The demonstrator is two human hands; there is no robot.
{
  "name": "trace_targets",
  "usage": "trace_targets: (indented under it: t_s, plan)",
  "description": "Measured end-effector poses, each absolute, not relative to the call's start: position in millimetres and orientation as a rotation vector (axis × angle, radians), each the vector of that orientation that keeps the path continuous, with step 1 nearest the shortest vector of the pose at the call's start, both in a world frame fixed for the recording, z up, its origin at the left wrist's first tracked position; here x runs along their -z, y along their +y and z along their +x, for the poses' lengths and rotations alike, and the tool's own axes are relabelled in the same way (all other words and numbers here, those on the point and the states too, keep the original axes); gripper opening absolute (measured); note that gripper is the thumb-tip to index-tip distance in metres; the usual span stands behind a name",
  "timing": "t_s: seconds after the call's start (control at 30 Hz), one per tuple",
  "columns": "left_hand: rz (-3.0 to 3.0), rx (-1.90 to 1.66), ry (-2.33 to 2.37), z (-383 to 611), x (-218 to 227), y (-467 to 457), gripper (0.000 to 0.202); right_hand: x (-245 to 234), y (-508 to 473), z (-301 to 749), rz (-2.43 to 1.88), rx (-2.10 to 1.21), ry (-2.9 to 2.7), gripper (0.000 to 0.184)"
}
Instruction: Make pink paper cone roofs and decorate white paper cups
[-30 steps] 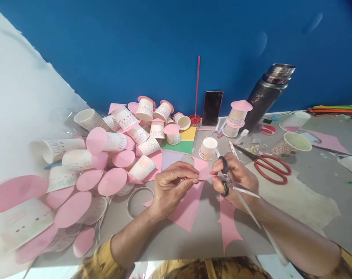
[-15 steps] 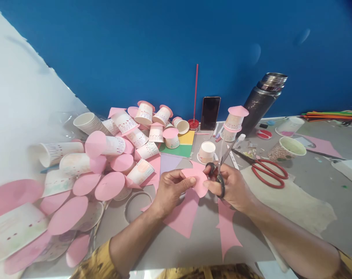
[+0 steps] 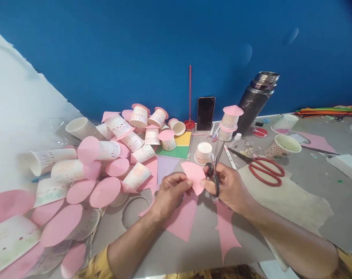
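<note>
Between my hands is a piece of pink paper [image 3: 195, 175], now bent into a fan-like shape with a rounded top edge. My left hand [image 3: 171, 195] pinches its left side between thumb and fingers. Black-handled scissors [image 3: 217, 185] hang in my right hand [image 3: 232, 188], blades pointing up and away from the paper. The right thumb and fingertips also touch the paper's right edge. Below lie a pink sheet [image 3: 183, 219] and a pink offcut [image 3: 224, 228] with curved cut edges. An upturned paper cup [image 3: 203, 154] stands just beyond my hands.
Many decorated paper cups with pink discs [image 3: 105, 192] crowd the left side. Red-handled scissors [image 3: 265, 171] lie on a pale cloth [image 3: 292, 197] at right. Behind stand a phone [image 3: 206, 113], a dark flask [image 3: 253, 102] and a stacked cup tower [image 3: 230, 118] against the blue wall.
The pink paper has gone from a flatter, rounded look to a folded fan shape between my fingers. My view has shifted slightly to the right.
</note>
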State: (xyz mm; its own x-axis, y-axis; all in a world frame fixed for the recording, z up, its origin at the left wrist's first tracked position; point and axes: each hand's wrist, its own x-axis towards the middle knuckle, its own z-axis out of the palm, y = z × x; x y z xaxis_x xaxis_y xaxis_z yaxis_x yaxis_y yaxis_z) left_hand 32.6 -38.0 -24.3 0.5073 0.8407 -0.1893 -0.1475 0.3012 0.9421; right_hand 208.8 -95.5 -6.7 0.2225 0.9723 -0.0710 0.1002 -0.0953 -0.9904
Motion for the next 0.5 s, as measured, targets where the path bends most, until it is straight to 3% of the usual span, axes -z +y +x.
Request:
trace_targets:
  t_s: [0.17,0.5]
  plan:
    - [1.272,-0.664,0.809,31,19,-41,0.022,1,-92,212,-1.419,-1.131,-1.076,0.029]
    - [1.212,-0.631,0.869,37,22,-43,0.008,13,-93,205,-1.425,-1.059,-1.045,0.022]
